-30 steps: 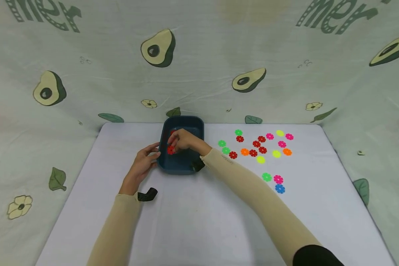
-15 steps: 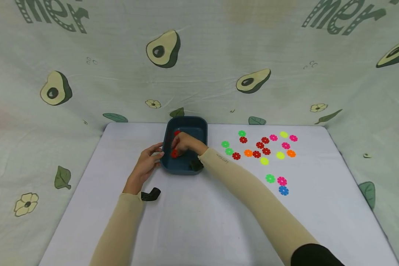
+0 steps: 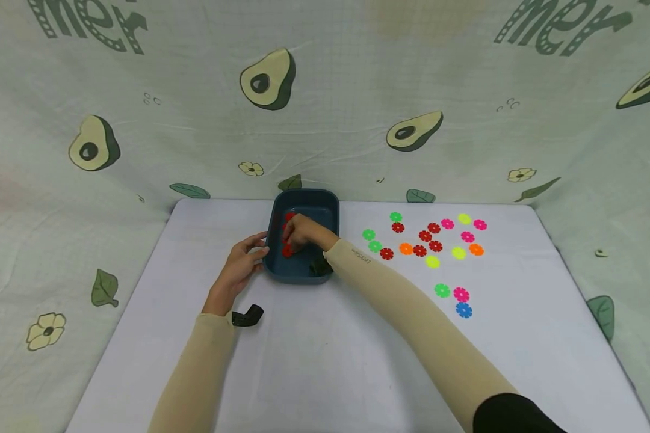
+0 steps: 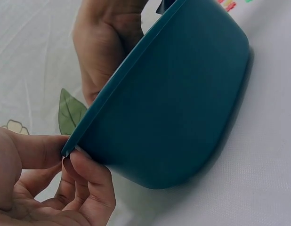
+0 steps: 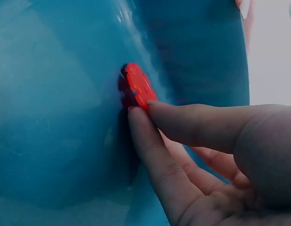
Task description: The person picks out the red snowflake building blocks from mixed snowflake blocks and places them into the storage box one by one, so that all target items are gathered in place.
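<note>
A dark blue tray stands at the table's back edge, left of centre. My left hand pinches its left rim between thumb and fingers, also plain in the left wrist view. Inside the tray, my right hand reaches down near the left wall. The right wrist view shows the thumb and index finger of that hand pinching a red notched disc, tilted on edge by the wall. Further red discs lie along the tray's left side, partly covered by my fingers.
Several loose notched discs lie on the white table right of the tray: red, green, orange, yellow and pink, with a blue disc nearest me. A patterned cloth hangs behind.
The head view has shifted slightly, so everything appears further right. Inside the tray, the red disc by my right fingers sits a little nearer the front. My left hand keeps its hold on the rim.
</note>
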`<act>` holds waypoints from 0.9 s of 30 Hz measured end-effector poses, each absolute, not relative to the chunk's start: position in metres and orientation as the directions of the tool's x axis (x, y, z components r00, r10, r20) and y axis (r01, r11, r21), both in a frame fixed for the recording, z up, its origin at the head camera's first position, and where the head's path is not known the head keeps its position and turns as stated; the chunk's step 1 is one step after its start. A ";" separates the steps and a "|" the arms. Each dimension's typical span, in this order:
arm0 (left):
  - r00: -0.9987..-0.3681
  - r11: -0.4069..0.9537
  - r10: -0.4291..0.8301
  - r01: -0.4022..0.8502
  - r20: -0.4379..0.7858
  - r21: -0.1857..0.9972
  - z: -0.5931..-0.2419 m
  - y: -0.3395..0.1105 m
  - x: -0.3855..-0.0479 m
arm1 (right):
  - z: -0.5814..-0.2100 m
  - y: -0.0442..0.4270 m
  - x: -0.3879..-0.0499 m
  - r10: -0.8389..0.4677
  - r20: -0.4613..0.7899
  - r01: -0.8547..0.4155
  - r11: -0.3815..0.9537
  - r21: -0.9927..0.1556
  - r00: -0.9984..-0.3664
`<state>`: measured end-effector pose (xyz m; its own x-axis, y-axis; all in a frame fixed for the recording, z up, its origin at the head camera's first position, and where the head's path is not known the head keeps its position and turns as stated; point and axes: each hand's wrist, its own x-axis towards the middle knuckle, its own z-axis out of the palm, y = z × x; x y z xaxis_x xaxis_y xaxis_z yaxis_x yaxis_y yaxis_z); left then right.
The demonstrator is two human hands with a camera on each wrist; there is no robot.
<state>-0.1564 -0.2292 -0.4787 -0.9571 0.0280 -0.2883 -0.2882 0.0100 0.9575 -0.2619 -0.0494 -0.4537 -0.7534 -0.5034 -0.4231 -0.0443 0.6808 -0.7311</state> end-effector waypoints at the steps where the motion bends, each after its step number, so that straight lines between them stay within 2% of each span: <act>1: -0.957 0.009 0.029 -0.288 -0.288 0.958 -0.479 -0.229 -0.157 | -0.454 -0.049 -0.262 -0.500 -0.419 -0.043 0.679 -0.733 -0.758; 15: -0.953 0.020 0.031 -0.300 -0.300 0.954 -0.478 -0.229 -0.156 | -0.433 -0.034 -0.254 -0.566 -0.329 -0.135 0.626 -0.768 -0.756; 21: -0.952 0.040 0.050 -0.301 -0.303 0.953 -0.476 -0.230 -0.155 | -0.413 -0.005 -0.239 -0.603 -0.255 -0.186 0.572 -0.799 -0.756; 27: -0.953 0.033 0.063 -0.294 -0.296 0.955 -0.475 -0.231 -0.154 | -0.404 0.040 -0.226 -0.580 -0.169 -0.190 0.506 -0.841 -0.797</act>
<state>-0.1544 -0.2310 -0.4752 -0.9532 0.0631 -0.2956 -0.2941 0.0327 0.9552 -0.2265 0.0403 -0.4040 -0.7971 -0.5798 -0.1690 -0.1897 0.5061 -0.8414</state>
